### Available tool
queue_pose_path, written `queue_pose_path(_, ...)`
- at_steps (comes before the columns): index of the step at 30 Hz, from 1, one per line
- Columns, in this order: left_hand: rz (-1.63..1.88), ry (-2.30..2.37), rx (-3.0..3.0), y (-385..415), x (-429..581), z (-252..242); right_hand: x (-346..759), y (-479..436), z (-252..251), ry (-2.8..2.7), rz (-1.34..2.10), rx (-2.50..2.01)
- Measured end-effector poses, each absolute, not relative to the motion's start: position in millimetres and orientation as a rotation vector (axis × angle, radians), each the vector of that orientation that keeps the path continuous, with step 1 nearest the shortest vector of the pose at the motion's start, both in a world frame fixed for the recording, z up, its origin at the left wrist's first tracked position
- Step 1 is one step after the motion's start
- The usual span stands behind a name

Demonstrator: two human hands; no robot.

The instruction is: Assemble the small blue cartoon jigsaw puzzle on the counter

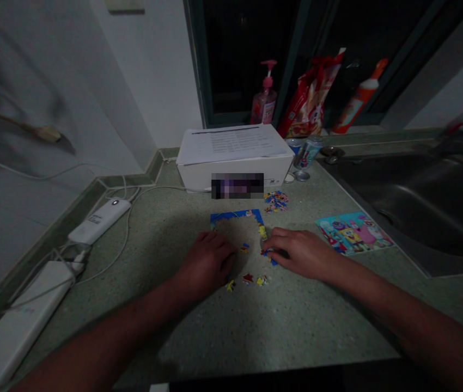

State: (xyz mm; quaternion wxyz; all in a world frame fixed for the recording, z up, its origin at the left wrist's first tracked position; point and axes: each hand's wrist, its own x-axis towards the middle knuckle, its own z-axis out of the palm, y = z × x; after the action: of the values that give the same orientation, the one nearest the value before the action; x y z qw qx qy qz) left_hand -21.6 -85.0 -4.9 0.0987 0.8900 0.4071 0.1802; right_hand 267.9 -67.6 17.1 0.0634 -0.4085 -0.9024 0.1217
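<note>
While your curled left hand point(207, 261) rests beside the jigsaw border point(235, 216), your right hand point(300, 251) touches loose pieces point(268, 253) with its fingertips; whether either grips, I can't tell.

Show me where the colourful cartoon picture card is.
In the head view, the colourful cartoon picture card lies on the speckled green countertop, right of the person's right hand, beside the steel sink.

The bare left arm point(113, 321) and bare right arm point(411, 321) reach forward and down. The left hand point(207, 261) is curled into a soft bump, fingers down. The right hand point(300, 251) lies flatter, its fingers pointing in toward the left hand, not touching it.
</note>
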Motion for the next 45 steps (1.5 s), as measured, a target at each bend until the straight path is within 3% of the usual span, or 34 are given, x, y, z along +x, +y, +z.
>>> queue_pose_path(27, 0.614, 1.026, 2.654, -87, -21, -4, 270, -67, 15, -2.690, 0.389, -1.137)
queue_pose_path(35, 0.693, 1.232, 2.424, -81, -25, 1, 270, -65, 15, -2.701, 0.351, -1.174)
queue_pose_path(41, 0.617, 1.300, 2.354, -75, -34, 13, 272, -63, 13, -2.694, 0.340, -1.185)
queue_pose_path(45, 0.428, 1.108, 2.327, -77, -40, 33, 272, -63, 14, -2.681, 0.333, -1.173)
